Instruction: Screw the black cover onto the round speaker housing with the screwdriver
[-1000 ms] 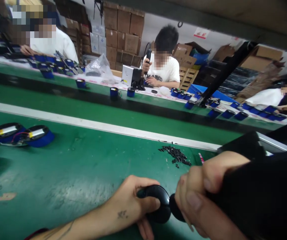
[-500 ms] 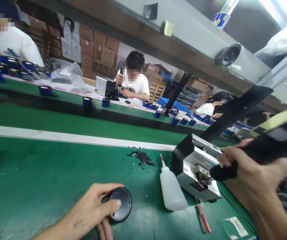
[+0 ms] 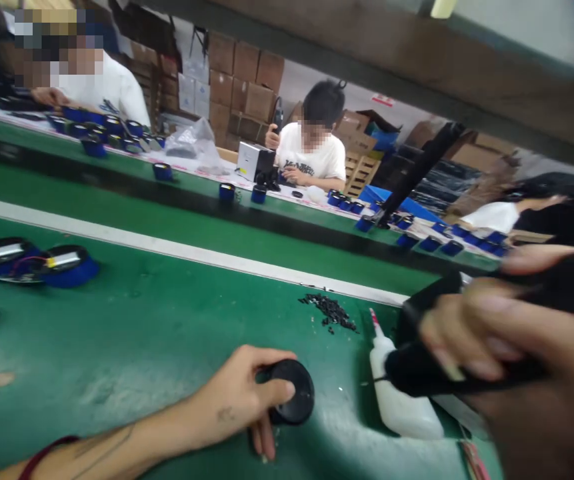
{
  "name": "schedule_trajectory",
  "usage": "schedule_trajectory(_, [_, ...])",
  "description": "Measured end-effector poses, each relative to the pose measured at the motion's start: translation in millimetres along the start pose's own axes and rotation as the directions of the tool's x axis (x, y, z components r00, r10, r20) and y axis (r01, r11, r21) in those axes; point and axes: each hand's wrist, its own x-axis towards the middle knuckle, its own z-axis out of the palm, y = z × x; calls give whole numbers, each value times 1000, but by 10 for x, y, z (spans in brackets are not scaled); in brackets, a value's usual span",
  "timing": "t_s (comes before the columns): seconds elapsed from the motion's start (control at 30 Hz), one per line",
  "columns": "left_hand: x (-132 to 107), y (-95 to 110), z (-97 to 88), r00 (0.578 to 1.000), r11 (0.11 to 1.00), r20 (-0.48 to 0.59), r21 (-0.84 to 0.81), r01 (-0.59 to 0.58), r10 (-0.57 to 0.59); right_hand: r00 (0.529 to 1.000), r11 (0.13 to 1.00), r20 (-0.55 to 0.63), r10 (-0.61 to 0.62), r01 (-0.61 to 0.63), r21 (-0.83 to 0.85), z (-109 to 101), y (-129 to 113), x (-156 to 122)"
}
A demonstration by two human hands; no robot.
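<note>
My left hand (image 3: 244,400) grips a round black disc-shaped part (image 3: 291,392) that rests on the green mat (image 3: 137,340). My right hand (image 3: 497,340), blurred and close to the camera, is wrapped around a black electric screwdriver (image 3: 417,370) whose tip points left, a short way right of the disc and above the mat. A white squeeze bottle (image 3: 401,407) lies just under the screwdriver. A small heap of black screws (image 3: 329,311) sits behind the disc.
Two blue round units with wires (image 3: 31,263) lie at the mat's left. A white strip (image 3: 177,247) borders the mat; beyond it are a green belt and a far bench with blue parts (image 3: 347,202), where other people sit. Cardboard boxes (image 3: 237,80) are stacked behind.
My right hand brought the screwdriver from the metal box at right toward the disc. The view swung left, so the box is hidden and the blue units reappear. My left hand stays on the disc.
</note>
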Motion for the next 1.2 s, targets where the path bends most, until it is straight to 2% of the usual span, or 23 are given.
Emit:
schedule_trajectory(0.1, [-5, -60, 13, 998, 998, -9, 17, -60, 60, 984, 993, 154, 84, -95, 69, 593, 178, -58])
schedule_trajectory(0.2, [-2, -92, 20, 997, 996, -14, 45, -80, 80, 982, 989, 170, 82, -101, 110, 846, 315, -57])
schedule_trajectory(0.43, [3, -95, 6, 996, 995, -11, 51, -83, 84, 981, 991, 186, 63, -83, 104, 835, 428, -28])
schedule_trajectory(0.6, [-5, -78, 3, 996, 990, -31, 112, -82, 86, 970, 984, 173, 173, -162, -74, 830, 457, -100])
schedule_trajectory(0.67, [-13, -57, 0, 995, 987, -38, 135, -85, 91, 972, 974, 126, 199, -182, -137, 837, 438, -124])
schedule_trajectory(0.8, [-16, -31, 0, 996, 986, -43, 150, -69, 76, 959, 953, 37, 279, -272, -135, 881, 359, -132])
schedule_trajectory(0.93, [-9, -30, 11, 997, 984, -53, 173, -53, 62, 940, 946, 103, 324, -319, -62, 881, 311, -107])
schedule_trajectory(1.07, [-23, -39, -6, 998, 983, -61, 184, -4, 15, 937, 957, 204, 283, -289, -2, 781, 322, -66])
schedule_trajectory(1.13, [-41, -38, -30, 996, 971, -87, 239, 4, 18, 924, 959, 272, 269, -282, 10, 727, 319, -40])
schedule_trajectory(1.2, [-64, -19, -55, 986, 938, -150, 346, -15, 71, 919, 960, 297, 258, -278, 26, 696, 298, -15])
